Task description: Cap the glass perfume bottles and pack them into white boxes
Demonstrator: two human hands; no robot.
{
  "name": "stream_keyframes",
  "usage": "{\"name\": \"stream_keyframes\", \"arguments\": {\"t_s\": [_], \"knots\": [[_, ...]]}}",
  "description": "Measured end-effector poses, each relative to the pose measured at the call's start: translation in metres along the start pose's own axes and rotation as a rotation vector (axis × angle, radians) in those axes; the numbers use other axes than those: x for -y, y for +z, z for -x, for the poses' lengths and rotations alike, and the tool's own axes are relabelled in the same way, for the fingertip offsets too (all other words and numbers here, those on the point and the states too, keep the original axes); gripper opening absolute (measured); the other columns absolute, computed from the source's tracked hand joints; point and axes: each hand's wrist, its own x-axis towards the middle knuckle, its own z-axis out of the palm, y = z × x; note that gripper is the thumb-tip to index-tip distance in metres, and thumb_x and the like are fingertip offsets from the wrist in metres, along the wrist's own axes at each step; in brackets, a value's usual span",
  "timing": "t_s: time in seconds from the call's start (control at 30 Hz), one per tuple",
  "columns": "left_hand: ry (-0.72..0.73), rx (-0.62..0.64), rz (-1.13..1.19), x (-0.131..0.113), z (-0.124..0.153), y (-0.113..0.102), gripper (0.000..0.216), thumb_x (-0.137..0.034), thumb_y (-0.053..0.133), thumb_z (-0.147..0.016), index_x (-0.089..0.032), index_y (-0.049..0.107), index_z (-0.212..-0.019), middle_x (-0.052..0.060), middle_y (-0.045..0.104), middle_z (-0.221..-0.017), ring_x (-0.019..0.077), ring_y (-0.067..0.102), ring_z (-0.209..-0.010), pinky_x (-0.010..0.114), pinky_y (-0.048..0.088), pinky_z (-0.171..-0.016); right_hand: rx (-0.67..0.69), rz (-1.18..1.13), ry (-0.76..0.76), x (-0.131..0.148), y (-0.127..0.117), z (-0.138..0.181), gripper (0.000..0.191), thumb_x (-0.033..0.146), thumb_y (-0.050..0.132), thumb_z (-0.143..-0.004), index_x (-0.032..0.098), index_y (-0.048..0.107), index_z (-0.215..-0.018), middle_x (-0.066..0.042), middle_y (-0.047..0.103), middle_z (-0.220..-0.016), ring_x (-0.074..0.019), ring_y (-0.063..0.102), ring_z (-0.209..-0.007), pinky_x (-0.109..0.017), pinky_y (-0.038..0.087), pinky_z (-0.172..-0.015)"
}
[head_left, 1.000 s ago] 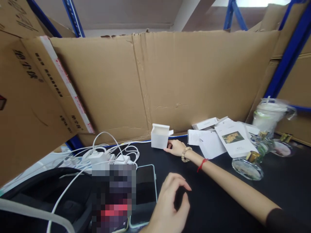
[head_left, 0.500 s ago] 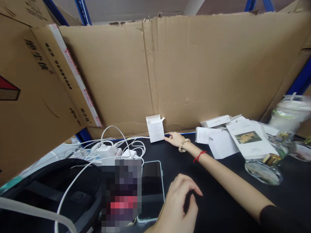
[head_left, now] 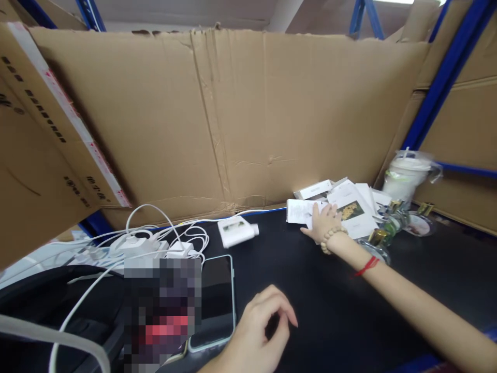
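Note:
My right hand, with a beaded bracelet and a red string at the wrist, is spread over a pile of flattened white boxes and paper. Its fingers lie near a small white box and a white packet with a flower picture; contact is hard to judge. My left hand is loosely curled above the black tabletop, holding nothing. A phone lies to its left. Farther back, an open white carton lies flat, its flap pointing right.
White cables and plugs crowd the left, beside a black headset-like object. Glass bottles with gold caps and a lidded cup in plastic stand at right. A cardboard wall closes off the back.
The white carton, upright against the cardboard before, now lies on the table. My right hand has left it and moved right to the pile. The view has turned right.

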Motion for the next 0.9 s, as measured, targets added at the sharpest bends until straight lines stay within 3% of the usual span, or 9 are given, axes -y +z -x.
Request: {"name": "stream_keyframes", "arguments": {"t_s": [0.17, 0.37, 0.53, 0.7, 0.9], "knots": [[0.058, -0.004, -0.112, -0.007, -0.003, -0.008, 0.022, -0.007, 0.039, -0.081, -0.02, 0.054, -0.071, 0.002, 0.06, -0.075, 0.0136, 0.06, -0.071, 0.023, 0.046, -0.067, -0.072, 0.011, -0.131, -0.004, 0.01, 0.012, 0.058, 0.029, 0.059, -0.072, 0.007, 0.048, -0.124, -0.028, 0.055, -0.121, -0.0436, 0.045, -0.118, -0.065, 0.02, -0.099], [0.253, 0.09, -0.667, -0.012, -0.007, -0.016, 0.025, -0.008, 0.039, -0.083, -0.02, 0.059, -0.09, 0.004, 0.067, -0.084, 0.0163, 0.062, -0.074, 0.028, 0.046, -0.073, -0.116, -0.072, -0.39, 0.008, 0.016, 0.031, 0.043, 0.029, 0.051, -0.076, 0.017, 0.053, -0.117, -0.021, 0.053, -0.126, -0.0366, 0.045, -0.121, -0.062, 0.025, -0.1], [0.137, 0.076, -0.979, 0.013, -0.003, -0.01, 0.043, 0.002, 0.039, -0.075, -0.013, 0.059, -0.109, 0.014, 0.065, -0.116, 0.0247, 0.062, -0.104, 0.035, 0.044, -0.091, -0.129, -0.139, -0.585, 0.018, 0.013, 0.042, 0.042, 0.025, 0.05, -0.074, 0.02, 0.055, -0.116, -0.014, 0.058, -0.121, -0.029, 0.05, -0.116, -0.054, 0.028, -0.103], [-0.007, 0.052, -1.117, 0.029, 0.002, -0.014, 0.051, 0.004, 0.035, -0.073, -0.01, 0.058, -0.117, 0.017, 0.064, -0.118, 0.0276, 0.063, -0.104, 0.041, 0.043, -0.093, -0.136, -0.204, -0.66, 0.026, 0.008, 0.049, 0.039, 0.022, 0.046, -0.076, 0.017, 0.058, -0.113, -0.015, 0.062, -0.114, -0.0273, 0.056, -0.11, -0.051, 0.032, -0.101], [-0.082, 0.043, -1.198, 0.025, 0.0, -0.015, 0.047, 0.004, 0.036, -0.077, -0.007, 0.058, -0.117, 0.019, 0.065, -0.114, 0.028, 0.064, -0.101, 0.042, 0.044, -0.093, -0.148, -0.239, -0.679, 0.024, 0.01, 0.051, 0.035, 0.022, 0.044, -0.076, 0.018, 0.06, -0.107, -0.014, 0.064, -0.109, -0.0275, 0.058, -0.106, -0.052, 0.034, -0.098]]}}
